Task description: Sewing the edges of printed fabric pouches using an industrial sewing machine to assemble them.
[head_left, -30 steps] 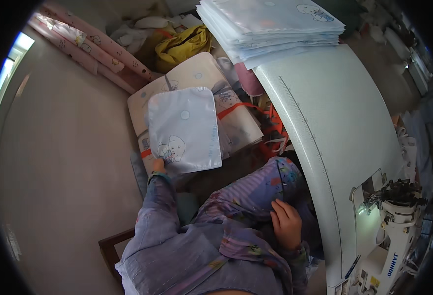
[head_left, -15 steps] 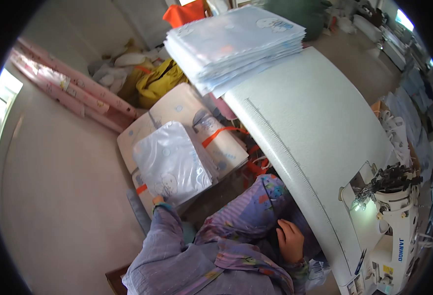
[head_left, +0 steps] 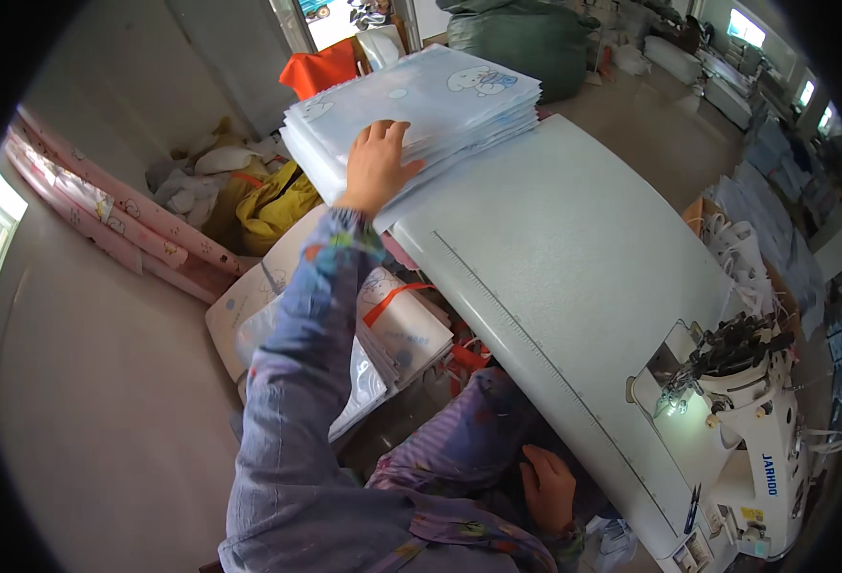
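Observation:
At the far left end of the white sewing table (head_left: 574, 258) lies a thick stack of flat, pale blue sheets (head_left: 440, 100) printed with a cartoon animal. My left hand (head_left: 377, 170) reaches over its near edge, fingers stretched out on the top sheet, gripping nothing that I can see. My right hand (head_left: 548, 489) rests low by my lap, below the table edge, fingers extended and empty. Under my left forearm, a second pile of glossy sheets (head_left: 368, 377) is partly covered by the sleeve, beside a cream printed bundle (head_left: 404, 329) tied with orange strap.
A white sewing machine (head_left: 760, 477) with its lamp lit stands at the right end of the table, tweezers (head_left: 693, 508) in front of it. A ruler scale runs along the near edge. Yellow cloth (head_left: 277, 202) and a pink curtain (head_left: 125, 215) are at left, a green sack (head_left: 521, 48) behind.
My left hand has left the glossy pile on the left and moved up and forward onto the stack on the table. The view has shifted slightly; my right hand stays by my lap.

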{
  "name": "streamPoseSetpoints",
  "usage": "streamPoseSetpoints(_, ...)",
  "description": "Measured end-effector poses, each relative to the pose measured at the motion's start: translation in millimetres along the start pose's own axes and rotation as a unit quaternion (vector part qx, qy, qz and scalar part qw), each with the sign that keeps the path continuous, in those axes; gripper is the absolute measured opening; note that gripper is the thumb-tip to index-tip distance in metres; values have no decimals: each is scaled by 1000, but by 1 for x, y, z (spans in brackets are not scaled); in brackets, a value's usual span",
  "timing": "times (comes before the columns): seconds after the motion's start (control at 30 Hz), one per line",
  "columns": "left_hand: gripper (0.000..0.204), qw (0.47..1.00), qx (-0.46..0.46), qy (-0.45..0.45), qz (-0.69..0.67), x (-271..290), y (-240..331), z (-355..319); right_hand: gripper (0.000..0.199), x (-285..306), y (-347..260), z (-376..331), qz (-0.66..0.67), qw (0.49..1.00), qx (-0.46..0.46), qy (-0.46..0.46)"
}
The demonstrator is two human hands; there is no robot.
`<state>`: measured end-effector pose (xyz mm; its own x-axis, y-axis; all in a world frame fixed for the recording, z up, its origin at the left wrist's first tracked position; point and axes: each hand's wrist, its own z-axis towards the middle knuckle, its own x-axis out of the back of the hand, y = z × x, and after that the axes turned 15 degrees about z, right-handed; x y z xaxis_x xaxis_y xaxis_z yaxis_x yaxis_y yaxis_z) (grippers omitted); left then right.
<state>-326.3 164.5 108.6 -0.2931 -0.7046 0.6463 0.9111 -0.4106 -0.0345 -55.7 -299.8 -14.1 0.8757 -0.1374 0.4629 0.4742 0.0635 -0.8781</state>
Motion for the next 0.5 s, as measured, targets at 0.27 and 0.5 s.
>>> streamPoseSetpoints(0.27,50,937,-17,-349,3,-61,-59,59,27,16,10,-18,-6,997,-47,65)
streamPoseSetpoints(0.5,21,958,-106,-239,121,-13,-20,60,26,28,-17,5,69,994,-26,79)
